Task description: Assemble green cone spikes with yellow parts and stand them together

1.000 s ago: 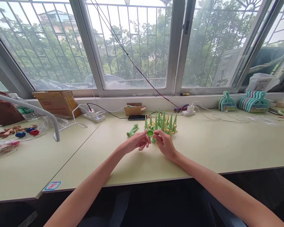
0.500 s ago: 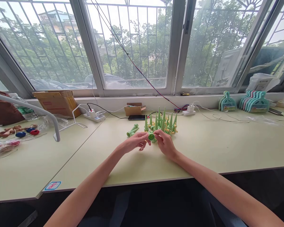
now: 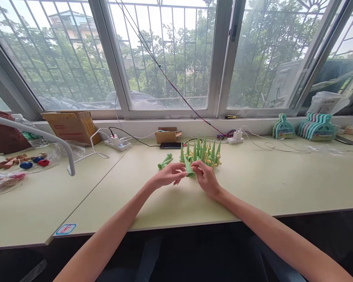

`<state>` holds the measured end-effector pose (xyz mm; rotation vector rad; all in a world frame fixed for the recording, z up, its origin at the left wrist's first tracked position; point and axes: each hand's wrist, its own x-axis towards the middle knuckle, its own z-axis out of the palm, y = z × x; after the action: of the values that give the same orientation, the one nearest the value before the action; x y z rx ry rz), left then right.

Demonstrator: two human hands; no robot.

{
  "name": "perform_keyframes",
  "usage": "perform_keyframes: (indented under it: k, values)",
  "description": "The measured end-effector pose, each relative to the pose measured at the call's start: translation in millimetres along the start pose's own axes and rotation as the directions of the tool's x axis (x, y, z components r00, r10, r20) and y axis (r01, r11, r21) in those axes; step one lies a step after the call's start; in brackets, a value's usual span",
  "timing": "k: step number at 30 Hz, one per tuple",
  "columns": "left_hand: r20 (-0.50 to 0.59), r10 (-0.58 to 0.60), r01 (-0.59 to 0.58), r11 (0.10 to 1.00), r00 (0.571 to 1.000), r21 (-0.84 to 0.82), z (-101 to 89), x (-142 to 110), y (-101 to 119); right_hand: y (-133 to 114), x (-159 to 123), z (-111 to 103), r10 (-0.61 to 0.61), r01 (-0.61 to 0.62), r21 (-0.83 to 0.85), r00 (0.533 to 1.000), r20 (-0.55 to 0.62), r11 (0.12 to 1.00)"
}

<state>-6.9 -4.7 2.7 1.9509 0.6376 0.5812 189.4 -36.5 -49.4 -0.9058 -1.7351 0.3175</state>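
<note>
My left hand (image 3: 167, 177) and my right hand (image 3: 205, 178) meet over the pale green table (image 3: 253, 184), both pinched on one green plastic cone (image 3: 188, 167). The cone is tilted, tip up and away, wide end toward me. Just behind it stands a cluster of upright green cones (image 3: 202, 152) with small yellow pieces among them. Two more green cones (image 3: 164, 161) lie on their sides to the left of the cluster.
A small cardboard box (image 3: 167, 135), a black phone (image 3: 170, 145) and a white power strip (image 3: 118, 143) lie near the window sill. A larger cardboard box (image 3: 73, 127) and coloured beads (image 3: 32, 162) are at the left. Teal plastic pieces (image 3: 316, 128) stand at the far right.
The cone between my fingers has turned: earlier its open round end faced me, now it is seen from the side with the tip pointing up. Another person's hand at the right edge has gone.
</note>
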Motion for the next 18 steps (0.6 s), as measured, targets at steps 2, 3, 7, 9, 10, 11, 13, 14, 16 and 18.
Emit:
perform_keyframes:
  k: [2, 3, 7, 9, 10, 11, 13, 14, 16, 18]
  values:
    - [-0.014, 0.015, -0.015, 0.999, 1.0, 0.031, 0.6, 0, -1, 1, 0, 0, 0.001, -0.001, 0.008, 1.0, -0.002, 1.0]
    - [-0.023, 0.017, -0.016, 0.999, 1.0, 0.049, 1.0, 0, -2, 1, 0, 0, 0.004, -0.004, 0.011, 1.0, -0.004, 1.0]
    - [-0.082, 0.022, -0.01, 0.99, 0.996, 0.14, 3.4, 2, -8, 2, 0, 1, 0.02, -0.02, 0.017, 1.0, 0.002, 1.0]
    - [-0.126, 0.057, -0.029, 0.976, 0.99, 0.218, 4.6, 2, -11, 2, 0, 1, 0.02, -0.02, 0.031, 1.0, 0.004, 0.999]
    - [-0.143, 0.083, -0.043, 0.964, 0.986, 0.262, 5.0, 3, -13, 2, 0, 1, 0.022, -0.022, 0.039, 1.0, 0.004, 0.999]
    - [-0.156, 0.109, -0.057, 0.95, 0.982, 0.306, 5.3, 3, -14, 2, 0, 2, 0.026, -0.026, 0.046, 1.0, 0.003, 0.999]
    - [-0.171, 0.151, -0.078, 0.924, 0.974, 0.373, 5.3, 4, -17, 1, 0, 2, 0.04, -0.04, 0.055, 0.999, 0.002, 0.998]
    - [-0.174, 0.168, -0.087, 0.914, 0.97, 0.396, 5.2, 4, -17, 0, 0, 3, 0.048, -0.048, 0.059, 0.999, 0.002, 0.997]
    - [-0.184, 0.198, -0.103, 0.898, 0.963, 0.428, 4.8, 4, -19, -1, 0, 3, 0.059, -0.058, 0.066, 0.998, -0.001, 0.996]
    - [-0.191, 0.227, -0.119, 0.884, 0.955, 0.453, 4.8, 4, -20, -2, 1, 2, 0.067, -0.066, 0.072, 0.998, -0.003, 0.995]
